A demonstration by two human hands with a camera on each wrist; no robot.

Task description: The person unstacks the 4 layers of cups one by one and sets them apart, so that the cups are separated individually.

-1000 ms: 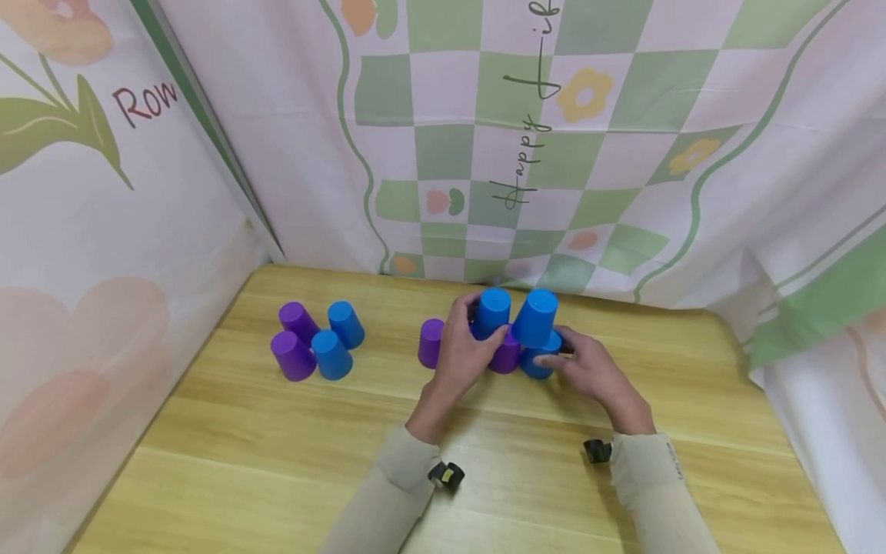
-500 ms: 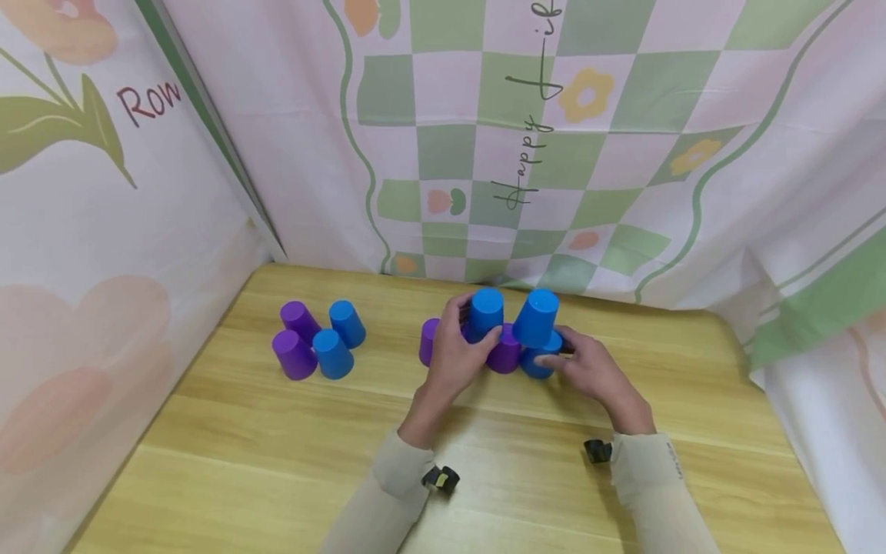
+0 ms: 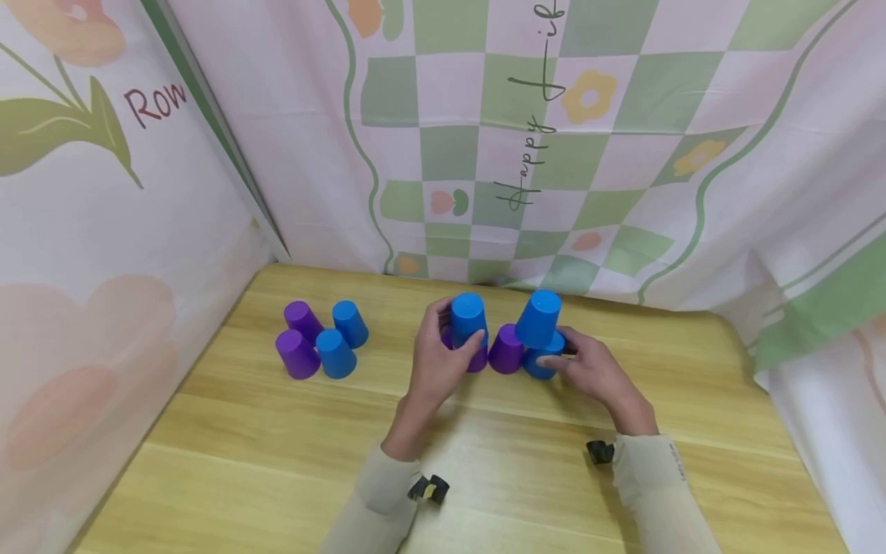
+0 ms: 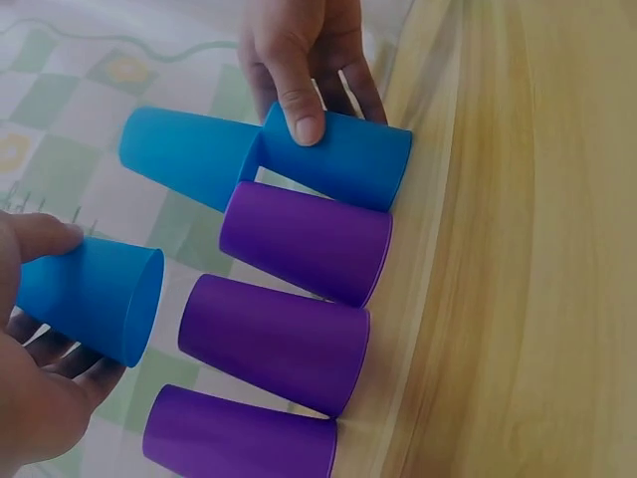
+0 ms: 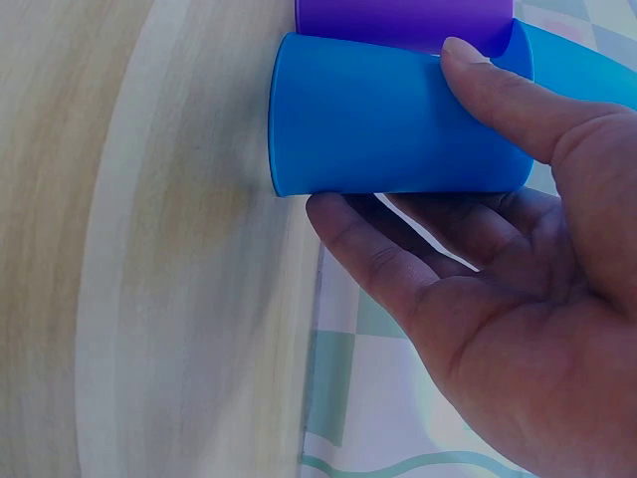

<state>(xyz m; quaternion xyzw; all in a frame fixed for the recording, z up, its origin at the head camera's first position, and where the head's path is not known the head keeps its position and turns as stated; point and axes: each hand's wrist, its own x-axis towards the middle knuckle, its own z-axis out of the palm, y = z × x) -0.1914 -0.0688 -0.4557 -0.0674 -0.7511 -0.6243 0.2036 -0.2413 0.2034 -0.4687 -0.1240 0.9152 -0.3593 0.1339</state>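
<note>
My left hand grips an upside-down blue cup, thumb on one side and fingers on the other. In the left wrist view this cup hangs apart from the row below, over the gap between two purple cups. My right hand holds the blue cup that ends the row on the right. Another blue cup rests on top, bridging that blue cup and the neighbouring purple cup. In the head view the left hand partly hides the other purple cups.
Left of the row, two purple cups and two blue cups stand upside down in a cluster on the wooden table. A checkered curtain hangs along the table's back edge.
My left hand has moved left with its blue cup, away from the upper blue cup, uncovering more of the purple cup beside it. The right hand has stayed in place.
</note>
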